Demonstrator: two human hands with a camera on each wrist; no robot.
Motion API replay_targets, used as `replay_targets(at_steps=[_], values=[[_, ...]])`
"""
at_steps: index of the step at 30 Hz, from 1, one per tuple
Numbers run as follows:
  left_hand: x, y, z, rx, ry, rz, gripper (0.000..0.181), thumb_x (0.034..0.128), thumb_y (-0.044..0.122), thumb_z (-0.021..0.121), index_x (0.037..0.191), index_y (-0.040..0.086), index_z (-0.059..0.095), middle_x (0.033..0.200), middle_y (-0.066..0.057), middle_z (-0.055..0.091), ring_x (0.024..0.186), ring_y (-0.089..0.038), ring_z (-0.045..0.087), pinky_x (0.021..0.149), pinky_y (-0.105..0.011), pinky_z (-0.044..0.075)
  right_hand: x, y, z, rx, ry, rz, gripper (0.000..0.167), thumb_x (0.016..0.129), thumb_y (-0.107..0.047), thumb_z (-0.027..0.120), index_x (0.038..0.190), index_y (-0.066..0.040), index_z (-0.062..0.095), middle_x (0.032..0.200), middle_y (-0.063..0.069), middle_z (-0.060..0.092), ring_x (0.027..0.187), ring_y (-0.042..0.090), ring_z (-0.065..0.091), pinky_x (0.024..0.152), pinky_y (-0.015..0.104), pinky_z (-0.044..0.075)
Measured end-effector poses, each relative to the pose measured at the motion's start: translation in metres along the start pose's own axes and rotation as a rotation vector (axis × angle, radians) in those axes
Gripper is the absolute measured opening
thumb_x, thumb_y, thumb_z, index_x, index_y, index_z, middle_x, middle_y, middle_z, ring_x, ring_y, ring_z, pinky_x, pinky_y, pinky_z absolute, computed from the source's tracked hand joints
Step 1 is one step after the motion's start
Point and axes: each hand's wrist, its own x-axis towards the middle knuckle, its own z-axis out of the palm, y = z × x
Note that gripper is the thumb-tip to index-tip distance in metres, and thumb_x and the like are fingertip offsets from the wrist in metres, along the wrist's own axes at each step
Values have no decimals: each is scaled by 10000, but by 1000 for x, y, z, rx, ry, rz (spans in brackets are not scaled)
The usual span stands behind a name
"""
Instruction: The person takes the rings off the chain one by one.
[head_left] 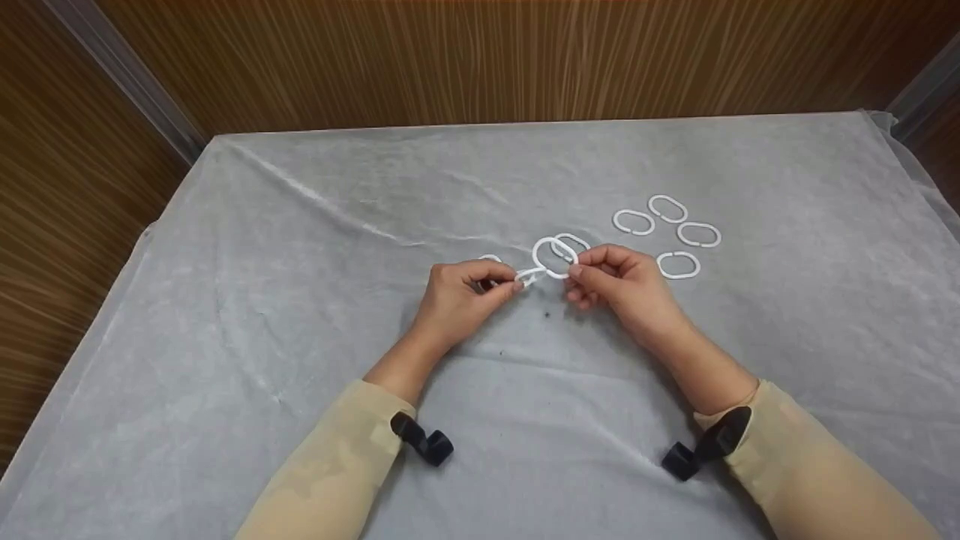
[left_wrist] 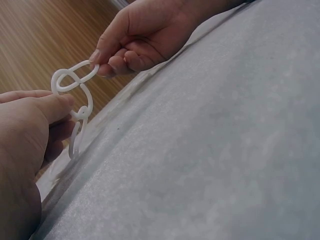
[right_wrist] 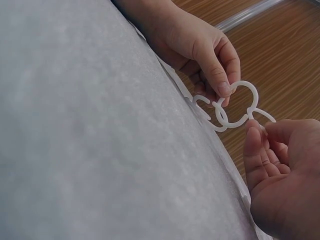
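Observation:
My left hand pinches a white plastic oval link between thumb and fingertips. Opposite it, my right hand holds another white link by one end, with thumb and forefinger. The two links cross each other in the left wrist view, and the held link seems threaded through the other. A further white link hangs from the left hand's link, partly behind the fingers. In the right wrist view the joined links bridge the gap between both hands.
Several loose white links lie on the grey cloth-covered table, beyond and to the right of my right hand. Each has a small gap in its side. A wood-grain panel stands behind the table's far edge.

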Motion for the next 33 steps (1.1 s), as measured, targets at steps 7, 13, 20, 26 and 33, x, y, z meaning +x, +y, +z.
replay_targets(at_steps=[7,13,20,26,33], values=[[1,0,-1,17,13,2,41,888,93,878,896,87,837,822,64,779,687,-86,653,656,-268,539,0,-1,0,-8,14,-9,42,977,66,677,1007,91,663,797,108,731,664,154,714,611,256,583],[1,-1,-2,24,36,3,45,892,73,869,918,72,832,844,43,784,700,-100,658,664,-271,542,0,-3,-1,-21,37,-8,39,985,71,664,1000,38,680,792,100,735,678,153,720,631,267,595],[1,-2,-2,28,66,2,46,897,61,858,921,66,819,855,24,781,723,-104,660,682,-260,540,1,-11,-8,-52,92,-4,32,993,27,685,1025,19,685,790,79,717,679,143,695,637,252,577],[2,-4,-2,10,70,-14,57,905,50,847,940,28,808,856,-1,776,725,-107,645,686,-251,526,2,-25,-17,-66,120,-14,61,1001,36,659,1024,-3,700,784,35,696,664,124,690,630,238,570],[2,-5,-3,5,62,-32,72,909,51,842,961,16,806,871,-16,774,734,-103,636,692,-242,517,2,-47,-43,-166,120,-33,69,1003,-20,696,1067,-19,723,808,30,694,664,129,689,608,229,564]])
